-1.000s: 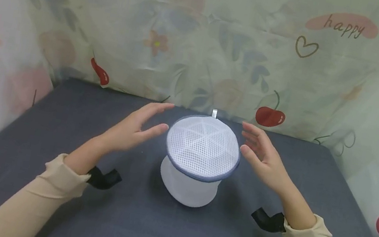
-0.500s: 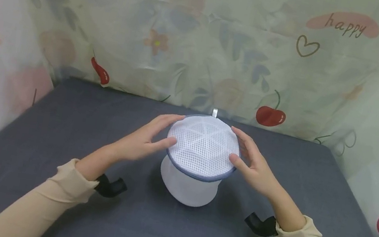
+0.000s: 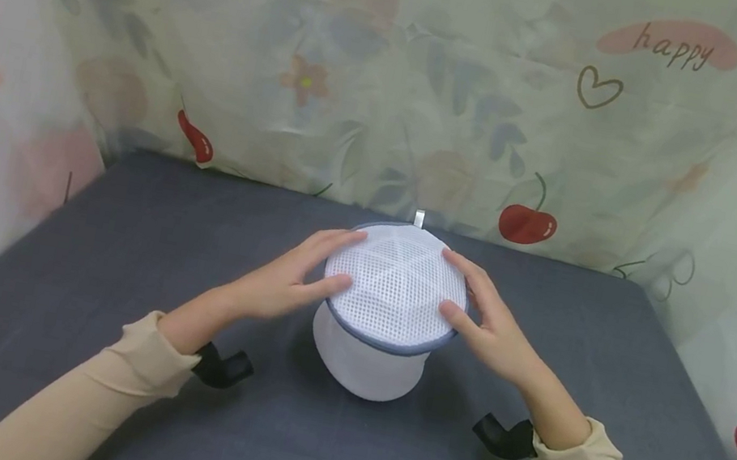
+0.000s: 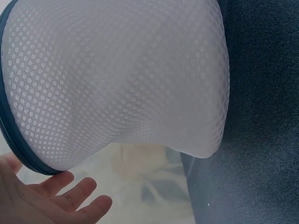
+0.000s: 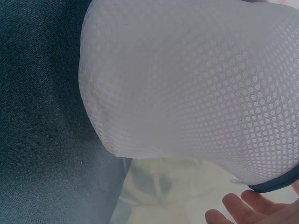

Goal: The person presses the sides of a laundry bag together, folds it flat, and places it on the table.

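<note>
A white mesh laundry bag (image 3: 396, 284) with a blue-trimmed round top stands on the dark cloth, its waist narrower than its ends. At its far edge a small silver-grey tab (image 3: 419, 218) sticks up. My left hand (image 3: 281, 280) holds the left of the rim, thumb and forefinger over the mesh top. My right hand (image 3: 495, 330) does likewise on the right. Several fingertips (image 4: 79, 189) show just under the blue rim in the left wrist view. In the right wrist view, fingers (image 5: 238, 205) lie below the blue edge too; the thumbs are hidden there.
Dark blue-grey cloth (image 3: 329, 453) covers the table. Behind and at both sides hangs a printed curtain (image 3: 394, 86) with flowers, cherries and lettering. Black curved pieces (image 3: 226, 368) stick out beside both wrists, by the beige sleeves (image 3: 89, 386).
Both hands have come in from either side, from apart from the bag to its rim, then slid slightly further over the top. The bag has stayed in place.
</note>
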Available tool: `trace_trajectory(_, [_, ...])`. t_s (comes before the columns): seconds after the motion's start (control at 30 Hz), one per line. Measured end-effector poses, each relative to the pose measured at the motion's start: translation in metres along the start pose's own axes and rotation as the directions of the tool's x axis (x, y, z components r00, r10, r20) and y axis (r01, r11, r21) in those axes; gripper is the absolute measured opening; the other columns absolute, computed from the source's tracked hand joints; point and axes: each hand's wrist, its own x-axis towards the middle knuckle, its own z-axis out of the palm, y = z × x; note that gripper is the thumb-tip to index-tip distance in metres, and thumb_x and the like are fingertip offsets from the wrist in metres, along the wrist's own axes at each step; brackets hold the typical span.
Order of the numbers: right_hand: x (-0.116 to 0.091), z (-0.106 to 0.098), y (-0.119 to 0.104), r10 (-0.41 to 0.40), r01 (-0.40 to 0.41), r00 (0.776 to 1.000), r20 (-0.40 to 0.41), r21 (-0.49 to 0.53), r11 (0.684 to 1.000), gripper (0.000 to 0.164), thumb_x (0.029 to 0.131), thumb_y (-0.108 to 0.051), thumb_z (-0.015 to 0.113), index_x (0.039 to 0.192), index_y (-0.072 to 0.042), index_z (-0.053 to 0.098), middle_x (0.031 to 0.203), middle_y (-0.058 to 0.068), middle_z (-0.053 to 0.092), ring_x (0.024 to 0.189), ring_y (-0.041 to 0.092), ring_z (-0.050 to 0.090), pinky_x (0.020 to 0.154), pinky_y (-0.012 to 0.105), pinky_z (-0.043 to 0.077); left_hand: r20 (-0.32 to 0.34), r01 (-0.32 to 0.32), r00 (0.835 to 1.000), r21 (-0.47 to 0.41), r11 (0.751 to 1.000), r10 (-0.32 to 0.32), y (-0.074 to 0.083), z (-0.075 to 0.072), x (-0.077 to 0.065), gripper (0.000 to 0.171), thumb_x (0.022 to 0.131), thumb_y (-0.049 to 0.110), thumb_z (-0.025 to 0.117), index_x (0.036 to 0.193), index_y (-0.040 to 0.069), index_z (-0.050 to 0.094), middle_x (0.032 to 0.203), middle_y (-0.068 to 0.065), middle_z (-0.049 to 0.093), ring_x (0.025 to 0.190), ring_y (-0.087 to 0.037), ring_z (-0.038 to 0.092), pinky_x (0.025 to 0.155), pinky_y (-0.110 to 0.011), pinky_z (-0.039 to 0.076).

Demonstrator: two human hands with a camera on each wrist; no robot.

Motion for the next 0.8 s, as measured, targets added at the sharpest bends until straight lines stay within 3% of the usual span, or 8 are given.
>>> trace_trajectory(0.8, [-0.0006,0.0018,0.0032,0.025,-0.025,1.000,0.012,0.000,1.000,0.063,0.091,-0.018,0.056,0.147,-0.017,0.026,0.149,0.013,0.026,0.134,0.030,0.028,0.109,0.059,0.025,0.032,0.053,0.998,0.000,0.999,-0.053,0.0000,0.0017,0.0010,0.060,0.095,0.040,0.048,0.148,0.027,0.025,0.154,-0.008,0.020,0.142,-0.027,0.021,0.110,-0.059,0.023])
